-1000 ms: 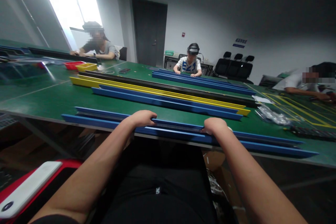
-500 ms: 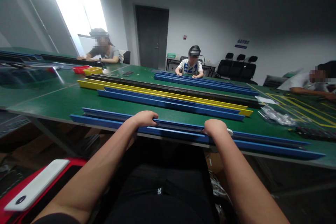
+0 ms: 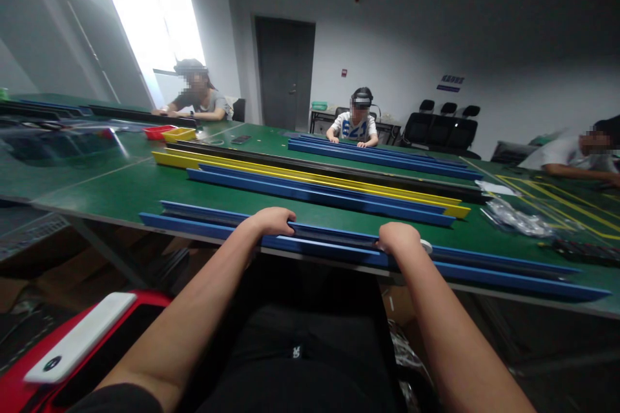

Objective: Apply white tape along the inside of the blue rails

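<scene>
Both hands down in the blue channel, right at the table's edge

Here you are, left hand (image 3: 276, 222) and right hand (image 3: 401, 237) well apart on the nearest blue channel (image 3: 334, 251). Both are curled narrow, but your fingertips are lost behind the walls, so I can't tell whether either one is gripping anything. A white round piece (image 3: 427, 246) peeks out behind your right hand; whether you hold it, I can't say.

Now, the danger! That channel lies along the front edge of the green table (image 3: 121, 190), so a pull towards your body could tip it over the lip and into your lap. The ends run far past your hands, too: push harder with one than the other and the whole length could pivot, perhaps knocking the second blue channel (image 3: 310, 195) lying beyond it, next to the yellow channel (image 3: 310, 177).

And its line? The long axis runs left to right across you, one end towards your left, the other your right, the right end lower in view. The open trough appears to face up, walls standing either side.
</scene>
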Tool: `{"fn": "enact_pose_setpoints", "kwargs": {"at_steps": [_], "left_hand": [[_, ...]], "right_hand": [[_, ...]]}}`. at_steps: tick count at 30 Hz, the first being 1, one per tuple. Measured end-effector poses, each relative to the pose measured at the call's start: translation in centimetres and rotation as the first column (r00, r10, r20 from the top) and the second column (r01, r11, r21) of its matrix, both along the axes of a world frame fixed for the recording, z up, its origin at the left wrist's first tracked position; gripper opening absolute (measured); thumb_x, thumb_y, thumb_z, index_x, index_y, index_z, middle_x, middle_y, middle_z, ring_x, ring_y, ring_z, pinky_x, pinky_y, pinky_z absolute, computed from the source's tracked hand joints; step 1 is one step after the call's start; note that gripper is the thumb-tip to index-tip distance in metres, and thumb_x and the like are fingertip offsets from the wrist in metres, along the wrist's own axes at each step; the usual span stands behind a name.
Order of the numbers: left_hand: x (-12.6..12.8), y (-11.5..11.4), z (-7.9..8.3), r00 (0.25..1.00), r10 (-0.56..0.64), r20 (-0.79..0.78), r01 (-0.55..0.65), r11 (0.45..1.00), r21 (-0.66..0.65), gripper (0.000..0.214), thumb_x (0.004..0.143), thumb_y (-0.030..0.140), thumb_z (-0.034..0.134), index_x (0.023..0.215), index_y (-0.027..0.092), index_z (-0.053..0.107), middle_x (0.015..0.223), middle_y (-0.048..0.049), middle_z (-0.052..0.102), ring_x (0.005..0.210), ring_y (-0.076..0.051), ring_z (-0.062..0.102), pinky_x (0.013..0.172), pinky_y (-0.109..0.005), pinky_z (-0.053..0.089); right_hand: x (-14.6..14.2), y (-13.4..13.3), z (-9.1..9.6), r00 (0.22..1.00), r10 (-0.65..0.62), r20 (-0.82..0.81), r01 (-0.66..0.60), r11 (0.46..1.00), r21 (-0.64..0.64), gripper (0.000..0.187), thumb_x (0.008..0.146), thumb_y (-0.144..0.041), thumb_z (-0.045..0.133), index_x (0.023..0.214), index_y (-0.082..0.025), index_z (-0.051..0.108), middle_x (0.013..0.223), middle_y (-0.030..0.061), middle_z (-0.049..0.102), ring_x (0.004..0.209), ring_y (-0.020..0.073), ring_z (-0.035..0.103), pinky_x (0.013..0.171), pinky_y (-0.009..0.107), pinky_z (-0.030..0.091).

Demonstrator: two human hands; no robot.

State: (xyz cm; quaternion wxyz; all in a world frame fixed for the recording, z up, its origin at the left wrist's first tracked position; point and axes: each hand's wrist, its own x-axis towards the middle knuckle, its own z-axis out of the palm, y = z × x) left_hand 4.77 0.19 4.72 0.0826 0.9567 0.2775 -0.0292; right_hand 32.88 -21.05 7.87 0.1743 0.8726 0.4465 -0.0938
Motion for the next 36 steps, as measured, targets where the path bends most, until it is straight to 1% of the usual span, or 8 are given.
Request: {"fn": "enact_pose_setpoints", "kwargs": {"at_steps": [6, 9, 13, 17, 21, 28, 36], "left_hand": [[0.3, -0.6, 0.4, 0.999, 0.044, -0.022, -0.044, 0.999, -0.015, 0.037, 0.070, 0.046, 0.059, 0.100, 0.027, 0.069, 0.094, -0.0037, 0.074, 0.083, -0.022, 0.066, 0.064, -0.026, 0.044], [0.3, -0.9, 0.6, 0.999, 0.043, -0.014, -0.044, 0.999, -0.020, 0.038, 0.070, 0.046, 0.060, 0.102, 0.028, 0.069, 0.097, -0.0041, 0.074, 0.084, -0.022, 0.066, 0.065, -0.026, 0.044], [0.6, -1.1, 0.9, 0.999, 0.044, -0.022, -0.045, 0.998, -0.038, 0.038, 0.070, 0.044, 0.060, 0.102, 0.026, 0.070, 0.097, -0.0050, 0.074, 0.084, -0.022, 0.067, 0.067, -0.026, 0.045], [1.3, -1.4, 0.8, 1.000, 0.014, -0.022, -0.015, 0.999, -0.048, 0.039, 0.071, 0.043, 0.060, 0.103, 0.024, 0.070, 0.099, -0.0059, 0.074, 0.085, -0.022, 0.067, 0.068, -0.027, 0.047], [2.8, -2.2, 0.6, 1.000, -0.021, -0.014, 0.020, 0.999, -0.040, 0.040, 0.072, 0.043, 0.060, 0.107, 0.025, 0.069, 0.103, -0.0064, 0.074, 0.089, -0.023, 0.067, 0.071, -0.028, 0.048], [6.1, -3.7, 0.5, 0.996, -0.081, -0.036, 0.079, 0.995, -0.058, 0.039, 0.072, 0.041, 0.062, 0.106, 0.025, 0.069, 0.104, -0.0067, 0.074, 0.089, -0.023, 0.068, 0.068, -0.027, 0.049], [10.8, -6.8, 0.2, 0.989, -0.142, -0.030, 0.141, 0.989, -0.035, 0.037, 0.075, 0.045, 0.063, 0.105, 0.025, 0.070, 0.106, -0.0099, 0.073, 0.095, -0.026, 0.069, 0.074, -0.030, 0.052]], "right_hand": [[-0.3, 0.0, 0.1, 1.000, -0.014, 0.002, 0.014, 1.000, 0.005, 0.032, 0.076, -0.040, 0.070, 0.097, -0.018, 0.078, 0.114, 0.0188, 0.070, 0.103, 0.0336, 0.066, 0.081, 0.043, 0.051], [-0.3, 0.0, 0.1, 1.000, -0.021, 0.001, 0.021, 1.000, 0.003, 0.030, 0.075, -0.039, 0.071, 0.095, -0.018, 0.078, 0.114, 0.0192, 0.070, 0.102, 0.0335, 0.066, 0.081, 0.043, 0.051], [-0.1, 0.2, 0.0, 1.000, -0.021, -0.001, 0.021, 1.000, -0.003, 0.029, 0.074, -0.038, 0.072, 0.095, -0.019, 0.078, 0.114, 0.0175, 0.070, 0.104, 0.0339, 0.065, 0.082, 0.044, 0.051], [-0.2, 0.1, 0.2, 1.000, -0.014, 0.005, 0.014, 1.000, -0.006, 0.030, 0.075, -0.038, 0.071, 0.097, -0.019, 0.077, 0.117, 0.0177, 0.069, 0.105, 0.0338, 0.065, 0.083, 0.043, 0.051], [-0.5, 0.0, 0.4, 1.000, -0.002, 0.008, 0.002, 1.000, -0.012, 0.032, 0.076, -0.039, 0.070, 0.099, -0.018, 0.077, 0.117, 0.0192, 0.069, 0.107, 0.0334, 0.065, 0.085, 0.043, 0.051], [-0.4, 0.2, 0.5, 1.000, -0.011, 0.005, 0.011, 1.000, -0.025, 0.036, 0.075, -0.043, 0.072, 0.100, -0.018, 0.077, 0.117, 0.0179, 0.069, 0.107, 0.0328, 0.065, 0.085, 0.042, 0.051], [-0.3, 0.4, 0.5, 1.000, -0.028, 0.006, 0.028, 0.999, -0.040, 0.029, 0.073, -0.037, 0.073, 0.096, -0.020, 0.077, 0.117, 0.0159, 0.070, 0.106, 0.0326, 0.065, 0.084, 0.042, 0.052]]}}
